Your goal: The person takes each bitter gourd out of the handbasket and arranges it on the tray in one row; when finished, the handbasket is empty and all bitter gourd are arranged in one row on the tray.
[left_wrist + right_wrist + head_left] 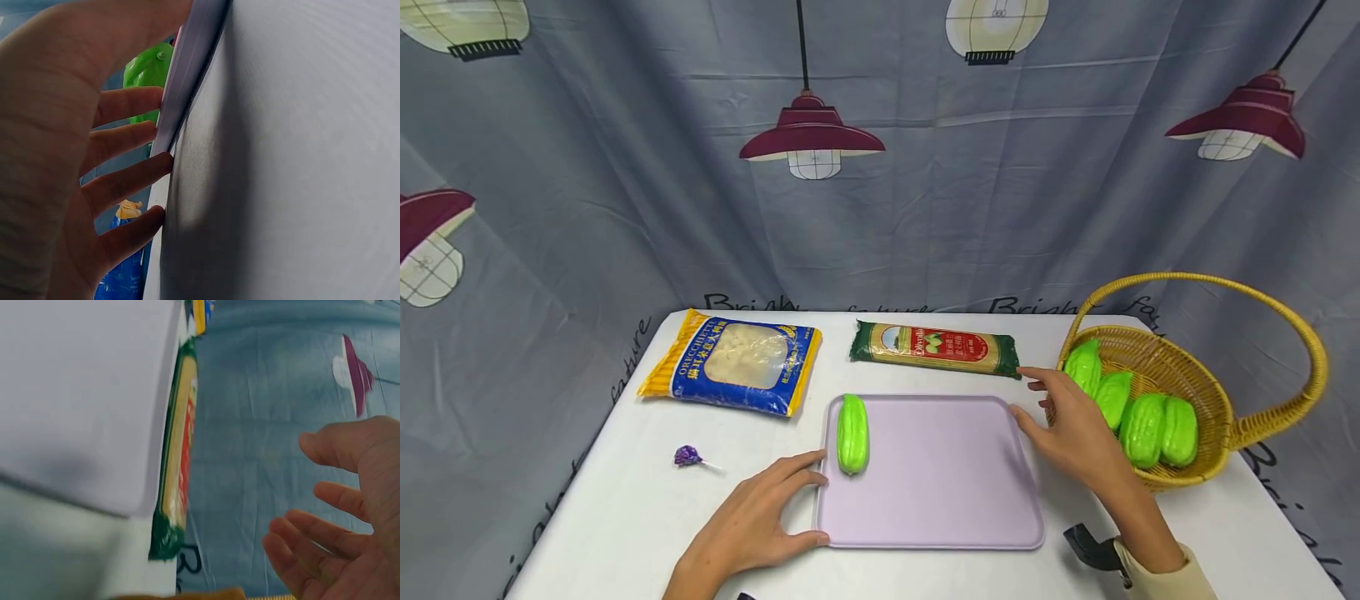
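A pale purple tray (940,475) lies on the white table. A glossy, bright green ridged piece shaped like a star fruit (852,435) rests upright along its left side. My left hand (748,521) is at the tray's left rim, thumb and fingers spread and fingertips against the edge; the left wrist view shows the fingers (125,175) nearly straight. By the tray's upper right corner is my right hand (1071,425), thumb and fingers apart and nothing between them. In the right wrist view the right hand (337,531) appears raised, clear of the tray.
A yellow wicker basket (1213,400) with a tall handle holds several similar green pieces (1142,429) on the right. Behind the tray lies a spaghetti packet (936,348). A blue and yellow orecchiette bag (741,362) sits back left, with a purple-wrapped lollipop (687,456) in front.
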`<state>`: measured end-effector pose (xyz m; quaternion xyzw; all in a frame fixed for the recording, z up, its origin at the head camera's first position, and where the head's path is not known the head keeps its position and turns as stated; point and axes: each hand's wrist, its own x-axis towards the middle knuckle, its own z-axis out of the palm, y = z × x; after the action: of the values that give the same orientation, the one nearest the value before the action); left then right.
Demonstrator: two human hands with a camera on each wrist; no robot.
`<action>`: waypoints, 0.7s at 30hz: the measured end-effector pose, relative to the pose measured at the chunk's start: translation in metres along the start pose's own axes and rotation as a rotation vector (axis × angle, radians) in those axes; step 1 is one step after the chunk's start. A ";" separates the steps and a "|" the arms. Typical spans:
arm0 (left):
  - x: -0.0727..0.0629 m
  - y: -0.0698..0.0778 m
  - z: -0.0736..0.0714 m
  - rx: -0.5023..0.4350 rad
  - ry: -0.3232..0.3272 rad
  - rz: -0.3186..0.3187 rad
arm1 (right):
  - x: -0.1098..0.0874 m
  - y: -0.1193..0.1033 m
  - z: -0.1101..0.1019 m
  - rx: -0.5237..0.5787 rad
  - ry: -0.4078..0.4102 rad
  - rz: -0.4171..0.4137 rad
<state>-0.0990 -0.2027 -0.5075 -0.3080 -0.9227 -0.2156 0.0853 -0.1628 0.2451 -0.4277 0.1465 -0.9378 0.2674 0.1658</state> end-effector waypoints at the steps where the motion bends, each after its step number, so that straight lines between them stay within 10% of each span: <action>1: 0.000 0.000 0.000 0.000 -0.001 0.000 | 0.000 0.003 -0.003 -0.006 0.013 0.002; 21: 0.000 0.000 0.001 -0.003 -0.016 -0.015 | 0.004 0.059 -0.034 -0.143 0.127 0.193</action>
<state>-0.0991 -0.2020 -0.5079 -0.3029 -0.9253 -0.2151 0.0760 -0.1800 0.3114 -0.4258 0.0263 -0.9519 0.2232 0.2085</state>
